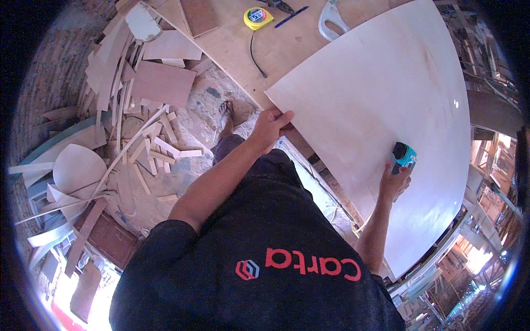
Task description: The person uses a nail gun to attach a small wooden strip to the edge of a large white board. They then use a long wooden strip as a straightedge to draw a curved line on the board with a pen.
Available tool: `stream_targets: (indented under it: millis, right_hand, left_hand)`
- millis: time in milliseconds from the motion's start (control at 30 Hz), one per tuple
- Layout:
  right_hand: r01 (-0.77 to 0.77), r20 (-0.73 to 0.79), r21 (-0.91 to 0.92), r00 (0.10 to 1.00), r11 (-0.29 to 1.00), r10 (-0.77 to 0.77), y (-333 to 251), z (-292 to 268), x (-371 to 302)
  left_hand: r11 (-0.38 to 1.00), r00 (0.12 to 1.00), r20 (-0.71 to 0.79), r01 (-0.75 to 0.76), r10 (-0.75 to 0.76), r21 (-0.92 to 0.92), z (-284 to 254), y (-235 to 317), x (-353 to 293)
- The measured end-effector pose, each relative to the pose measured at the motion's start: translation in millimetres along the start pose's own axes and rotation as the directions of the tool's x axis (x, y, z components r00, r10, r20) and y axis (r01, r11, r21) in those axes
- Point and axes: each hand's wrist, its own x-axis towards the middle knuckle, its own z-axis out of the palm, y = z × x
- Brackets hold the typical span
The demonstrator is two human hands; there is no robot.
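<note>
Panel (375, 110), tape measure (256, 19) on workbench (292, 47)

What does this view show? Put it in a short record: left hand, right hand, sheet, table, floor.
Left hand: pinching the sheet's edge near a corner
Right hand: holding a teal-and-black tool over the sheet; exact kind unclear
Sheet: large, pale, partly over the table
Table: yellow tape measure, blue stick, white looped handle
Floor: wood scraps heaped at left

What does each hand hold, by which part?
Left hand: pale panel, by its edge near a corner. Right hand: teal and black tool, by its near end.
</note>
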Motion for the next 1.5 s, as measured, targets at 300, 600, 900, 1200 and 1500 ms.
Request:
stream_targets:
  millis: [300, 600, 900, 1200, 1500]
  right_hand:
    - [-0.062, 0.189, 0.212, 0.982, 0.975, 0.022, 50.1, 19.2, 50.6]
    - [-0.268, 0.572, 0.627, 0.796, 0.731, -0.199, -107.6, -106.7, 6.0]
    - [0.093, 0.534, 0.658, 0.643, 0.748, -0.549, -220.3, -120.3, -33.8]
    - [0.073, 0.624, 0.58, 0.601, 0.811, -0.5, -226.3, -126.1, -38.2]
    - [0.297, 0.532, 0.5, 0.635, 0.813, -0.56, -221.9, -117.8, -41.2]
  left_hand:
    - [1.0, 1.0, -0.017, -0.004, 0.004, 0.003, 2.4, -0.1, -1.2]
    - [0.996, 0.999, 0.003, -0.034, 0.034, 0.08, 5.3, 5.6, -5.9]
    - [0.997, 0.998, -0.004, -0.067, 0.067, 0.026, 6.5, 6.1, -7.4]
    - [0.977, 0.993, 0.073, -0.104, 0.092, 0.185, -2.4, 3.3, -4.7]
    - [0.961, 0.983, 0.052, -0.181, 0.174, 0.21, -4.1, -4.6, -0.7]
